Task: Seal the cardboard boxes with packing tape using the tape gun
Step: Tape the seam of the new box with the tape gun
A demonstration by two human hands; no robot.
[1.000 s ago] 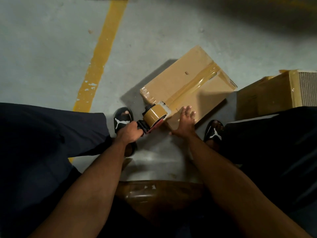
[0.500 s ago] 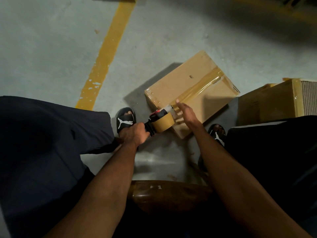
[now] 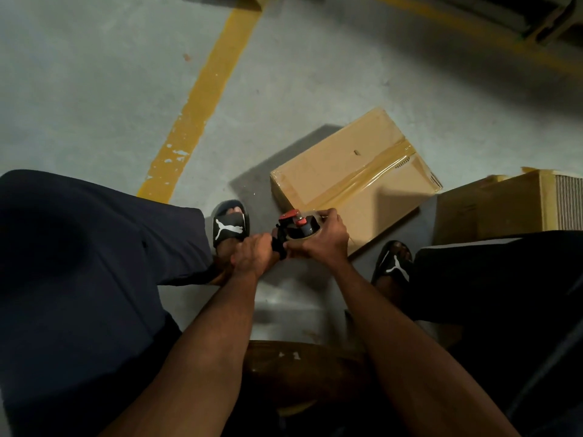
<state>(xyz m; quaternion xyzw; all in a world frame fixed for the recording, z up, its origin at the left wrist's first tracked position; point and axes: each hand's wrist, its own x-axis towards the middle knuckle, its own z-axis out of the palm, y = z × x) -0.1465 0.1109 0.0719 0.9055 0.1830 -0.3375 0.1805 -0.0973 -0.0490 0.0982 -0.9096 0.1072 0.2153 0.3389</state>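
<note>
A brown cardboard box (image 3: 340, 165) lies on the concrete floor between my feet, with a glossy strip of packing tape (image 3: 362, 178) running along its top seam. Just in front of its near corner is the black and red tape gun (image 3: 295, 225). My left hand (image 3: 252, 257) grips the gun's handle. My right hand (image 3: 321, 238) curls round the tape roll on the gun and hides most of it.
A second cardboard box (image 3: 504, 206) with a corrugated edge stands at the right. A yellow painted line (image 3: 195, 111) crosses the floor at the left. My feet in black slides (image 3: 230, 225) flank the box. A brown seat edge (image 3: 303, 357) is below my arms.
The tape gun has come off the box's near edge and turned over, red parts up. My right hand left the box top and took hold of the tape roll.
</note>
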